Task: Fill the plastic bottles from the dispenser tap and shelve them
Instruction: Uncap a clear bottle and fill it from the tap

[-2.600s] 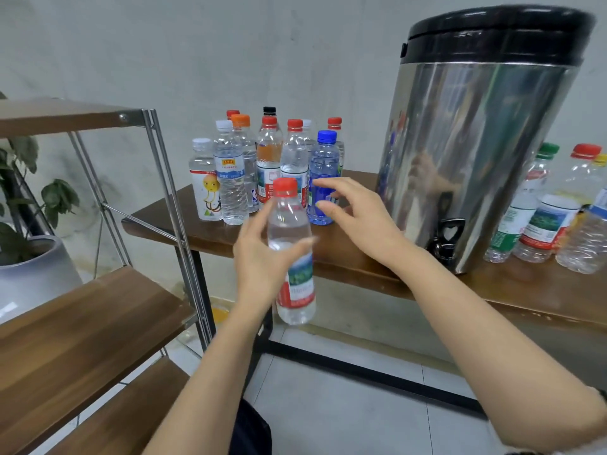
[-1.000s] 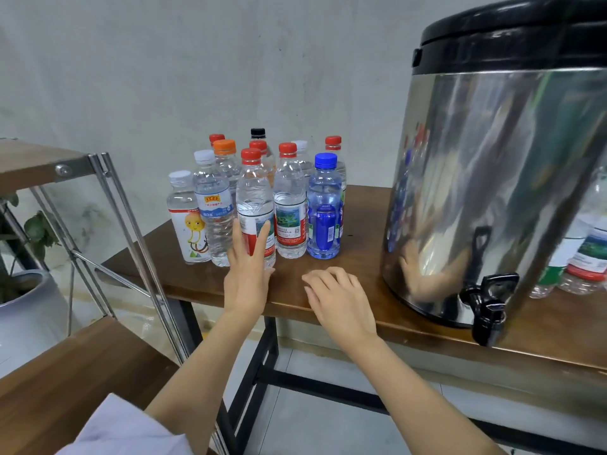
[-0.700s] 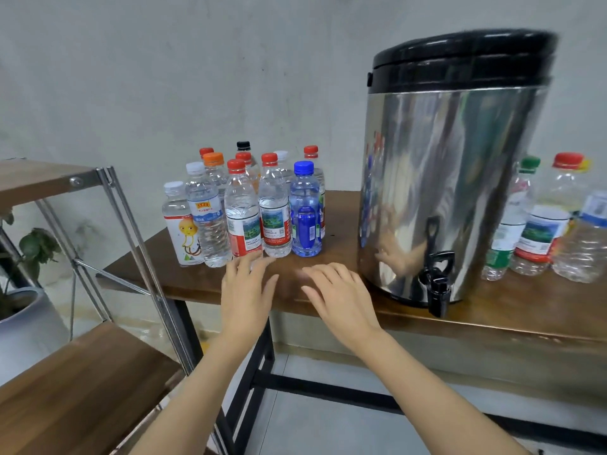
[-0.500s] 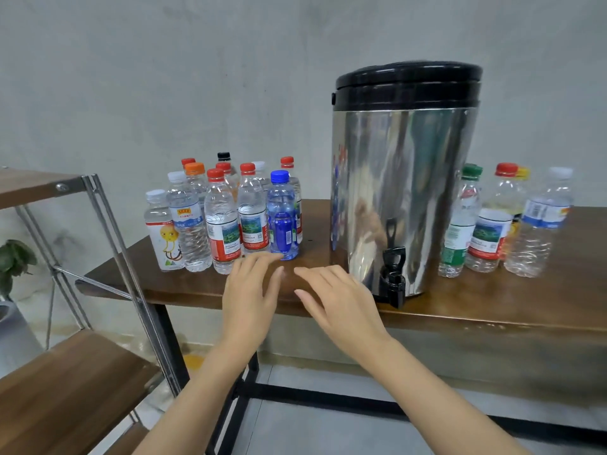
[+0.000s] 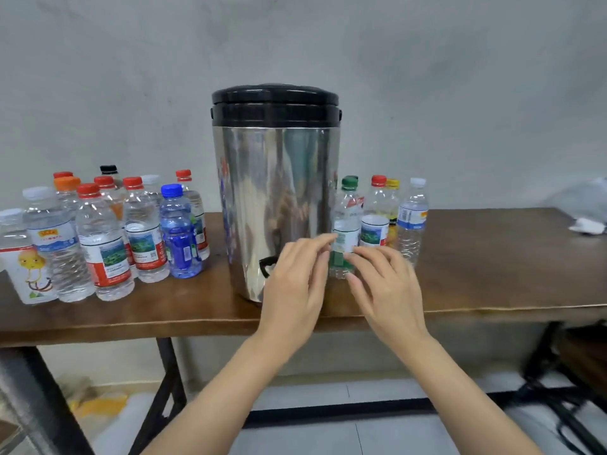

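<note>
The green-capped bottle (image 5: 347, 215) stands upright between the two sets of fingertips, just beside the steel dispenser (image 5: 276, 192). The left hand (image 5: 295, 287) has its fingers straight and loosely spread, the index tip at the bottle's label. The right hand (image 5: 391, 287) is just as relaxed, its fingertips at the bottle's lower part. Blur hides whether either hand touches it. The black tap (image 5: 266, 268) peeks out just left of the left fingers. Beyond the right fingers stand a red-capped bottle (image 5: 376, 218) and a white-capped bottle (image 5: 412, 221). A cluster of bottles (image 5: 108, 238) stands well left of the left fingers on the wooden table (image 5: 492, 257).
</note>
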Demonstrator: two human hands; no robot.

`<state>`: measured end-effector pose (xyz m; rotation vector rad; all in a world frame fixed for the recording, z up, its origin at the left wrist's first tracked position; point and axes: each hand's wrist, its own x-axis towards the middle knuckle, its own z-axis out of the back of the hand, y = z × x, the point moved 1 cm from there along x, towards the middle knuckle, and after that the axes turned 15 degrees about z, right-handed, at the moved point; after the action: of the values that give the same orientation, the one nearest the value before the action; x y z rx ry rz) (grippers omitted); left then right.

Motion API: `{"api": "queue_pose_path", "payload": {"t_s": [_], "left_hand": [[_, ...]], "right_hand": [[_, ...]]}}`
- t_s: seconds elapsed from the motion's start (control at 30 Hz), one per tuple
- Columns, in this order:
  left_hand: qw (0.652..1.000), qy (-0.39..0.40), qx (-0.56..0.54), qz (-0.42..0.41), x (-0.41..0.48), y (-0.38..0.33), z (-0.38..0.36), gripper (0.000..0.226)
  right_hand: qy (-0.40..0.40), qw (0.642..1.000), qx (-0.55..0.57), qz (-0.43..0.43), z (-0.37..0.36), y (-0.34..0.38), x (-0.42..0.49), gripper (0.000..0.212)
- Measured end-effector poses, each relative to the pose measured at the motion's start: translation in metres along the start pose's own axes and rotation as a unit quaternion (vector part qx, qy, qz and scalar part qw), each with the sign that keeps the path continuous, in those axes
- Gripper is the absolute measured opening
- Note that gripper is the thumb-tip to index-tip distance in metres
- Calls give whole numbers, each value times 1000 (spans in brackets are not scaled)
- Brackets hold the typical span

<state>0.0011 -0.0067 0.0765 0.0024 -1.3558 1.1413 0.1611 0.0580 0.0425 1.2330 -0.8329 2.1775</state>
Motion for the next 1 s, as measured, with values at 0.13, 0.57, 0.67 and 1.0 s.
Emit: {"api": "queue_pose_path", "payload": {"t_s": [0.13,0.57,0.67,1.0], "left_hand": [[996,82,31,27,-1,13,-75,35],[910,287,284,87,32,77,-225,46],[913,276,283,102,33,86,-230,45],[921,238,299,77,30,82,-228,41]], "right_hand": [[49,996,-40,-63,-4,-49,-33,38],[188,954,-52,-229,-37,-174,-52,90],[184,947,-21,-263,-47,-189,-39,93],[94,885,151,-430,-78,-210,-2,106]]}}
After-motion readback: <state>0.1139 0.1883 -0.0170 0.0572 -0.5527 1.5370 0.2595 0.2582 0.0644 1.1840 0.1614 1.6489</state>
